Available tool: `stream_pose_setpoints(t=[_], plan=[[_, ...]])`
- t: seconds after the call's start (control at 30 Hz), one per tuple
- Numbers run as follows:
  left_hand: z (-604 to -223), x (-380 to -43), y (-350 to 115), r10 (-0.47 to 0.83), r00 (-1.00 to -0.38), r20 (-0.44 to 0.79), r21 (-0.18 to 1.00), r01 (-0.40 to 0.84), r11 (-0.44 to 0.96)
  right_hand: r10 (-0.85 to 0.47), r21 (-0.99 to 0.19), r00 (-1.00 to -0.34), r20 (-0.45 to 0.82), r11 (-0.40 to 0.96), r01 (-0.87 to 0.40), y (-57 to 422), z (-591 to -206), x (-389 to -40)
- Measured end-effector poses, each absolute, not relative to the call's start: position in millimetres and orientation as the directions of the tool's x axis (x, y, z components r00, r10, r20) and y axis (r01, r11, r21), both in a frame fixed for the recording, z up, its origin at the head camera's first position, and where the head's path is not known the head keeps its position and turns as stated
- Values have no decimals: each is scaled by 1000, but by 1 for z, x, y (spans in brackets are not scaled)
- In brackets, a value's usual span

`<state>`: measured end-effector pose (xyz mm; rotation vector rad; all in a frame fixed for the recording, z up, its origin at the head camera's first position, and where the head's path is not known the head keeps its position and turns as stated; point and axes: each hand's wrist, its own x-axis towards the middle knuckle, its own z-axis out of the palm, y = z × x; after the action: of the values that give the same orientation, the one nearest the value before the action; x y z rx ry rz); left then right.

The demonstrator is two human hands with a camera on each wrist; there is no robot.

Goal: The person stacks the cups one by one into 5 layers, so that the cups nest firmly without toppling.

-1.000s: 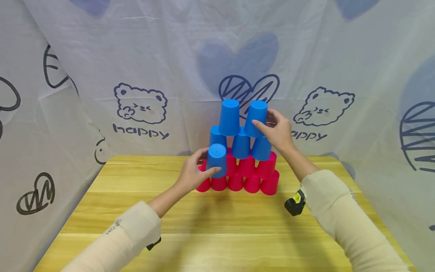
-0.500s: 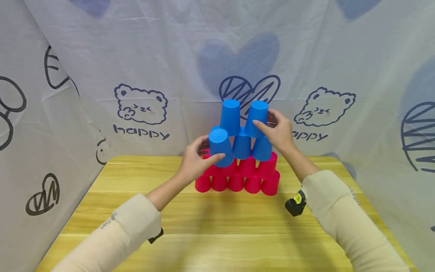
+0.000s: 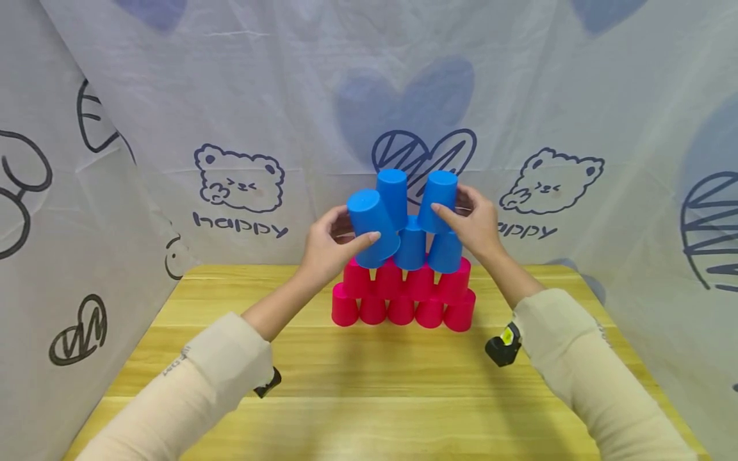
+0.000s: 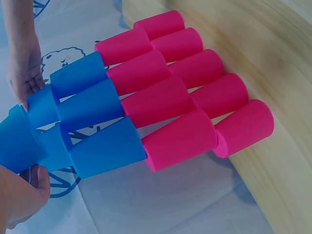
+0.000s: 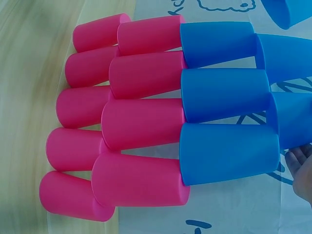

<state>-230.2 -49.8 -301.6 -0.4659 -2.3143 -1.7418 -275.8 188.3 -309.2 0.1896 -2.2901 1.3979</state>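
My left hand grips a blue cup, upside down and tilted, raised before the pyramid's upper left side. It partly covers the left cup of the top row. My right hand holds the right blue cup of that row between thumb and fingers. Below are 3 blue cups, then two rows of pinkish-red cups, all upside down. In the left wrist view the held cup is near the two top cups. The right wrist view shows my right fingers against their cup.
The pyramid stands on a wooden table near its back edge. Behind it hangs a pale printed cloth, with more cloth along both sides. Each wrist carries a small black device.
My left hand has lifted its blue cup from in front of the pink rows to beside the top row, tilting it on the way. My right hand stays nearly still on its cup.
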Motion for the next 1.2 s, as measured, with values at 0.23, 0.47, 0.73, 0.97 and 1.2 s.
stream_pose_setpoints(t=[0.23,0.47,0.73,0.97,1.2], plan=[[-287,-233,-47,152,-906,395,873,421,247,106,-809,-888,448,471,-352,188,-308,-276],[-270,-235,-40,159,-885,437,852,464,242,106,-810,-889,445,471,-349,188,-308,-276],[-254,-237,-30,150,-860,487,824,510,249,109,-814,-893,437,469,-341,189,-308,-275],[-240,-239,-21,122,-858,499,816,512,266,112,-812,-891,439,473,-341,190,-307,-274],[-231,-245,-9,101,-851,515,805,521,282,102,-812,-898,429,479,-333,191,-309,-272]])
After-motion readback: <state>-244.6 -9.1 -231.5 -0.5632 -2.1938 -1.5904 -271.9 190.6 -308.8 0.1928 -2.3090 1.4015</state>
